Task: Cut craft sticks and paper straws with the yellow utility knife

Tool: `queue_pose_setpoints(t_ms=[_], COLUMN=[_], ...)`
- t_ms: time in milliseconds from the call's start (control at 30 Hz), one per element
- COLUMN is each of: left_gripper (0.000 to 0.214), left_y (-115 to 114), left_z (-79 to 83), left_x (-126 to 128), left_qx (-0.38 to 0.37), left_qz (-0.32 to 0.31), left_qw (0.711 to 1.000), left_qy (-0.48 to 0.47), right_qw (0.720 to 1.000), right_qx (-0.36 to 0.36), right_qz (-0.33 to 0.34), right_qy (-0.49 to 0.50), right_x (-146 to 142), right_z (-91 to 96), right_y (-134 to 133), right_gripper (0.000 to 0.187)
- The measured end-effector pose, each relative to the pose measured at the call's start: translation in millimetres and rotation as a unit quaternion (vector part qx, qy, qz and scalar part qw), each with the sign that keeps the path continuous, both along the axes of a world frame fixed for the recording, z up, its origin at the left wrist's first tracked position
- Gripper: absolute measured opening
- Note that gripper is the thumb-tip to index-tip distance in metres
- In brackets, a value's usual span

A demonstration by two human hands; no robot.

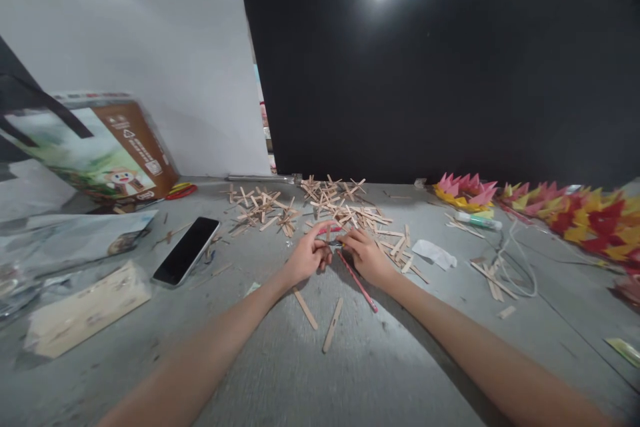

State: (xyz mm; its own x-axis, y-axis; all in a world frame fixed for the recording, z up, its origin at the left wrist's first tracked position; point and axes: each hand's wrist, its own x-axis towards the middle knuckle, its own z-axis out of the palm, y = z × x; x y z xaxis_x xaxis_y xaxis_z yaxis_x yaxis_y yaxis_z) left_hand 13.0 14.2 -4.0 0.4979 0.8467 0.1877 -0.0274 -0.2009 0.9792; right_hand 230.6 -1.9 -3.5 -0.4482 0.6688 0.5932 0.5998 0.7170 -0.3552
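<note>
My left hand [306, 257] is closed, its fingers pinching a short wooden craft stick [328, 233]. Close against it, my right hand [367, 257] is closed around a small thing with a dark part, too small and half hidden to name. A pink strip [330, 228] shows just behind the fingertips. Below the right hand a pink pencil [359, 285] lies slanted on the table. Two loose craft sticks, one on the left [305, 309] and one on the right [333, 325], lie nearer to me. Past the hands spreads a heap of craft sticks [330, 199], many joined in crosses.
On the left are a black-screened phone [187, 250], a printed bag [110, 153], red-and-yellow scissors [181, 191] and a plastic-wrapped pack [87, 310]. To the right lie crumpled white paper [434, 253], a glue tube [479, 221], a pale cord [535, 283] and folded-paper flowers [465, 192].
</note>
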Motion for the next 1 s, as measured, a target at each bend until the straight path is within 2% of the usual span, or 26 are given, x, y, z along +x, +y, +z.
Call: queue_pose_setpoints(t_ms=[400, 700, 1000], left_gripper=[0.080, 0.074, 0.077], left_y=[0.2, -3.9, -2.7], left_z=[0.3, 6.8, 5.0], left_x=[-0.3, -0.7, 2.2], left_qx=[0.000, -0.002, -0.018], left_qz=[-0.003, -0.001, -0.001], left_qw=[1.000, 1.000, 1.000], left_qy=[0.001, 0.003, 0.000], right_qw=[1.000, 1.000, 1.000], right_qx=[-0.003, -0.005, -0.009], right_qz=[-0.002, -0.001, -0.006], right_qy=[-0.006, -0.010, -0.020], right_x=[-0.2, 0.6, 0.7], right_z=[1.9, 0.7, 0.3], right_y=[-1.2, -0.6, 0.3], right_gripper=[0.044, 0.049, 0.044])
